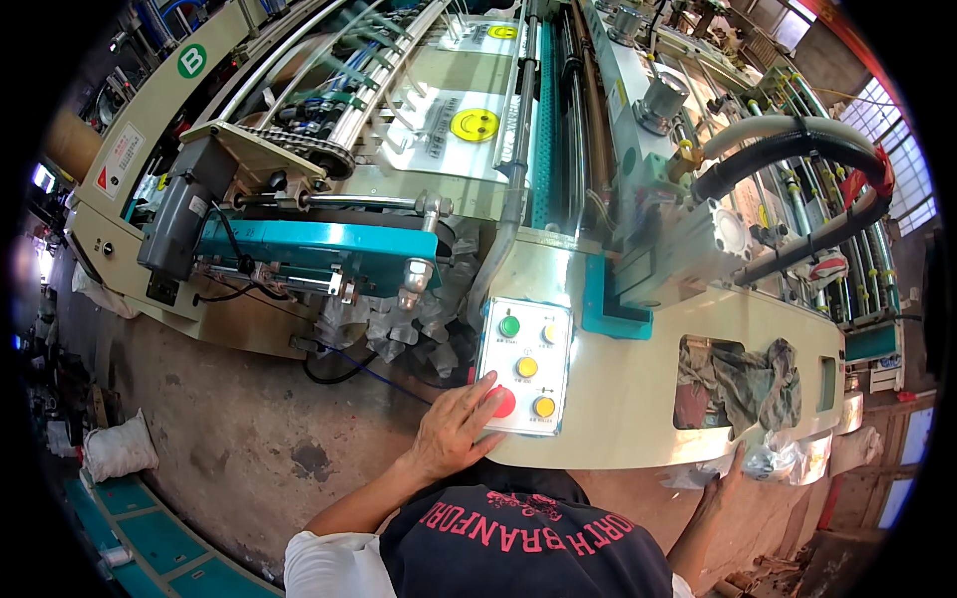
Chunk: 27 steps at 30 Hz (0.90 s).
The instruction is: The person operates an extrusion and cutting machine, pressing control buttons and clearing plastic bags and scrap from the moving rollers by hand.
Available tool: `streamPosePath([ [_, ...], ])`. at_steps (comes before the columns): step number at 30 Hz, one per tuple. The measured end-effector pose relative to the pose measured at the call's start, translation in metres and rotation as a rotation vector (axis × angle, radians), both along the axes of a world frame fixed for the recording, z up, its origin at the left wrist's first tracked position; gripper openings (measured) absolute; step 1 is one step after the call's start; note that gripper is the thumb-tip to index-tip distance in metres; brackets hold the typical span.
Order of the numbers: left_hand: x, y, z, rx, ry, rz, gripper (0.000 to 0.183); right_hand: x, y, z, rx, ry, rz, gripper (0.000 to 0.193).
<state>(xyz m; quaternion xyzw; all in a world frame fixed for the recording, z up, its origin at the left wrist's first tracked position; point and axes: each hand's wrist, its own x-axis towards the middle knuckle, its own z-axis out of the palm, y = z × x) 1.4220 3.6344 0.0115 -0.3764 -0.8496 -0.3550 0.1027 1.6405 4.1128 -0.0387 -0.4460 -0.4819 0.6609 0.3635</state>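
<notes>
My left hand (457, 429) lies against the white control panel (495, 359), its fingers stretched out. Fingertips touch or cover the edge of a large red push button (503, 403). Above and beside that button sit a green button (510, 326) and several yellow ones. At the machine's lower right edge is my right hand (726, 488), a finger reaching up along the beige housing (608, 419). Its other fingers are mostly hidden, and I see nothing held. Next to it hangs crumpled clear plastic film (788, 458), below a camouflage cloth (763, 384) draped from an opening.
White plastic bags (454, 135) printed with yellow smiley faces lie on the machine bed. A teal-covered arm (319, 239) juts out at left. Clear plastic scraps (399, 329) are heaped beneath it. A thick black hose (797, 149) arches at right. A white sack (120, 447) stands at left.
</notes>
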Motion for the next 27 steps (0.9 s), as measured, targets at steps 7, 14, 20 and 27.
streamPosePath([
  [7,0.001,0.001,-0.004,0.012,0.001,-0.007,0.065,0.002,0.004,-0.005,0.006,0.008,0.003,0.056],
  [14,0.000,0.000,-0.009,0.031,-0.017,-0.009,0.065,-0.005,-0.006,0.001,0.065,-0.011,-0.067,0.050],
  [20,0.000,0.006,-0.007,0.045,-0.051,-0.003,0.061,0.016,0.013,-0.020,-0.020,0.099,0.006,0.048],
  [27,0.008,0.005,-0.012,-0.039,-0.104,0.005,0.064,-0.009,-0.001,-0.004,0.090,0.159,-0.110,0.051],
])
